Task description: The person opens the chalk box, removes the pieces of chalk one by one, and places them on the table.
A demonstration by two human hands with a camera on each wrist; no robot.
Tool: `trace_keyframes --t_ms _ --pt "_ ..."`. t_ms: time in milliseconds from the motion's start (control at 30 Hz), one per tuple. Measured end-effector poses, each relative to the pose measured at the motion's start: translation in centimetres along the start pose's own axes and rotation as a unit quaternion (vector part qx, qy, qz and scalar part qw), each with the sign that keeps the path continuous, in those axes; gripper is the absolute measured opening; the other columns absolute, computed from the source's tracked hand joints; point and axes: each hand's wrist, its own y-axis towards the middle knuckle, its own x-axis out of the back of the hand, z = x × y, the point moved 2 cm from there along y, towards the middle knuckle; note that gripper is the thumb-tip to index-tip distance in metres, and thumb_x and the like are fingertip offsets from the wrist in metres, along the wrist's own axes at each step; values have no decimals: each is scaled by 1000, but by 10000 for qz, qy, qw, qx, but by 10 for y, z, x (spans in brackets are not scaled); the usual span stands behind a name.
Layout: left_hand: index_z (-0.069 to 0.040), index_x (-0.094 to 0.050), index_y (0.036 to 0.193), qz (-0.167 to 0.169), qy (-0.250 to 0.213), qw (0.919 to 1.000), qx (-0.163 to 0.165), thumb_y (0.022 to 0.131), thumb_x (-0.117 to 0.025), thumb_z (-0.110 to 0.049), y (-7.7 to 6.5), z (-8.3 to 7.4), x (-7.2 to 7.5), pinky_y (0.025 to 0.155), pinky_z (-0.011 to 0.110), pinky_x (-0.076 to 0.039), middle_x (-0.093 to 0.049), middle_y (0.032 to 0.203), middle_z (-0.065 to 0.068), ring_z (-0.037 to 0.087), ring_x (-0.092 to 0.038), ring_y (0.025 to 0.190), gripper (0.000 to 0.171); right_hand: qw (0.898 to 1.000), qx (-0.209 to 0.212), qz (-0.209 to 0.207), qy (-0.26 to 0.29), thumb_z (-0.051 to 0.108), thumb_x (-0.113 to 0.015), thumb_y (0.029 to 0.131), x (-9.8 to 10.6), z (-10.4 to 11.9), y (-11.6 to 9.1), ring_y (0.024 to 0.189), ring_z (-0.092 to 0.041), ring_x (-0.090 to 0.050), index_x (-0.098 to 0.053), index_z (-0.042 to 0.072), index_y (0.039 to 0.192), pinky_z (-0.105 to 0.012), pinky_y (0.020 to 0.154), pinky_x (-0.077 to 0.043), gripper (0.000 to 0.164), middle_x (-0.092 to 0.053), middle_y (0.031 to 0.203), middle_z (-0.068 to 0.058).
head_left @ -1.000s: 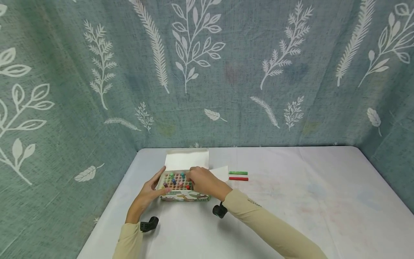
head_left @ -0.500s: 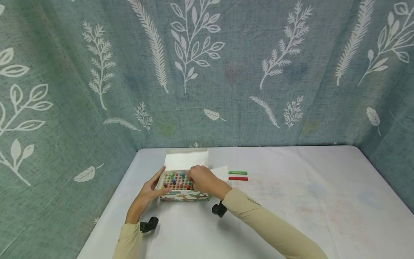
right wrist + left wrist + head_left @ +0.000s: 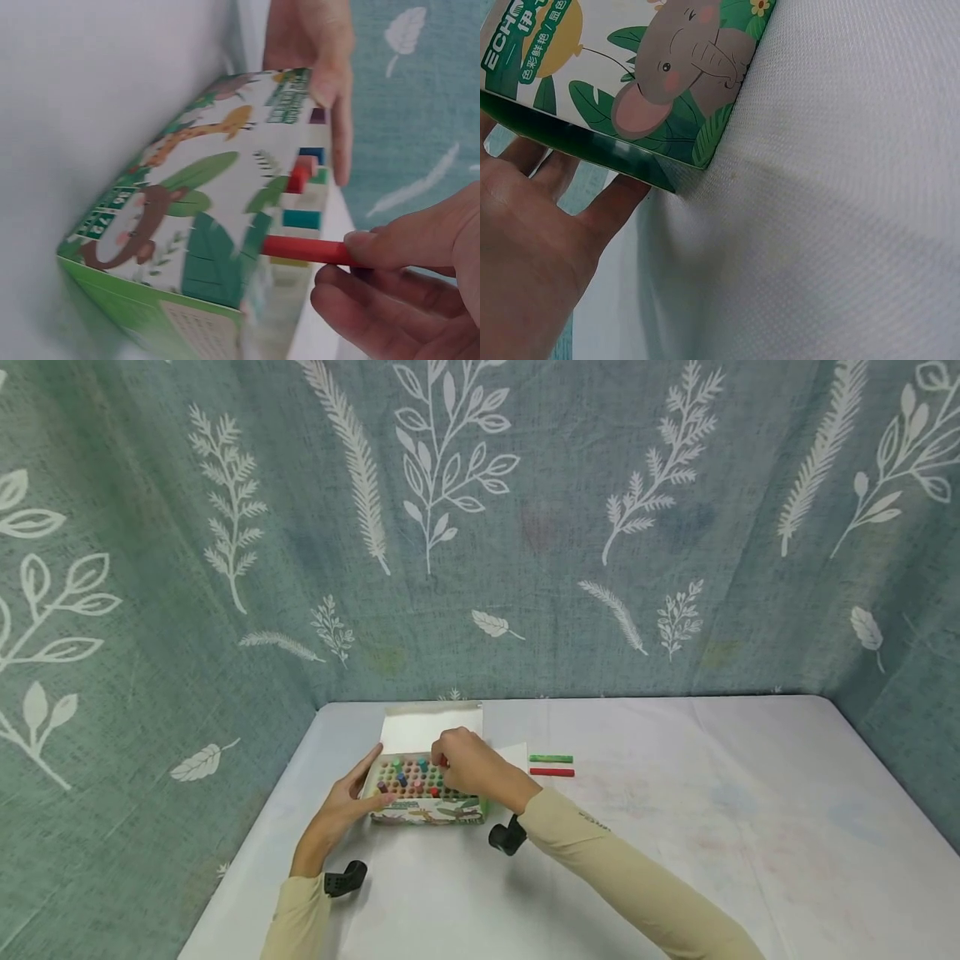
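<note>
An open cardboard box (image 3: 427,812) with printed animals stands at the table's left, its lid (image 3: 431,725) tipped back. Colored crayons stick up from several holes in its inner tray. My left hand (image 3: 337,806) grips the box's left end, thumb over the front rim and index finger at the back corner. In the left wrist view its fingers lie along the green end of the box. Above the right part of the tray, my right hand (image 3: 472,764) pinches a red crayon (image 3: 307,250) between thumb and fingers. The crayon's lower end is hidden behind the box's printed front panel.
A green crayon (image 3: 551,759) and another red crayon (image 3: 552,772) lie side by side on the white tablecloth (image 3: 675,827), right of the box. A white side flap (image 3: 516,758) sticks out at the box's right. A patterned curtain (image 3: 525,568) hangs behind.
My right hand has risen slightly over the tray, and red now shows at its fingertips. The left hand keeps its grip on the box.
</note>
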Motion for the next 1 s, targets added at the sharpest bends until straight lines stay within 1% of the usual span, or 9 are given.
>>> trace_keyframes --t_ms 133,233,367,500,600,767,1000 --pt "-35 -19 152 46 -5 10000 -44 85 -73 -24 4 3 -1 104 69 -8 -7 157 -6 31 2 144 86 9999 -14 -2 172 -12 -60 81 11 -1 -2 69 -9 -58 -73 1 95 -17 59 -44 23 -67 94 -10" --pt "-32 -18 152 58 -98 9999 5 85 -73 -22 5 5 -1 105 68 -7 -6 157 -5 30 3 144 87 9995 -8 -52 296 -11 -61 80 19 -1 -3 75 -13 -62 -72 2 93 -16 63 -48 22 -67 93 -11" --pt "-34 -19 152 13 -110 9999 88 84 -74 -24 4 3 -2 106 66 -8 -7 158 -5 28 0 144 88 9985 -45 -176 512 -12 -61 81 33 0 -6 78 -18 -63 -72 1 90 -18 61 -48 19 -67 91 -12" --pt "-39 -19 150 -60 32 9999 139 84 -74 -26 3 1 -2 105 68 -10 -8 157 -5 29 -1 144 87 9975 -30 -277 654 -11 -60 82 45 0 -11 78 -18 -64 -71 1 89 -17 61 -49 18 -66 91 -12" --pt "-41 -19 150 -77 87 9999 119 85 -73 -27 3 1 -2 104 69 -9 -8 157 -6 29 -1 144 86 9962 -30 -356 797 -12 -60 81 53 -1 -16 80 -20 -65 -71 1 89 -17 62 -50 18 -65 91 -12" --pt "-40 -19 150 -81 86 9999 62 85 -72 -26 3 2 -3 104 69 -9 -7 157 -7 28 -1 144 85 9933 1 -486 1045 -13 -59 81 65 -3 -25 81 -23 -67 -70 -1 87 -19 62 -52 18 -66 91 -15" --pt "-39 -18 151 -169 38 9998 122 86 -72 -25 2 4 -4 105 68 -8 -6 158 -5 28 0 144 86 9927 -76 -632 1024 -9 -62 82 75 -10 -36 79 -19 -67 -72 2 86 -20 63 -52 16 -68 90 -11"
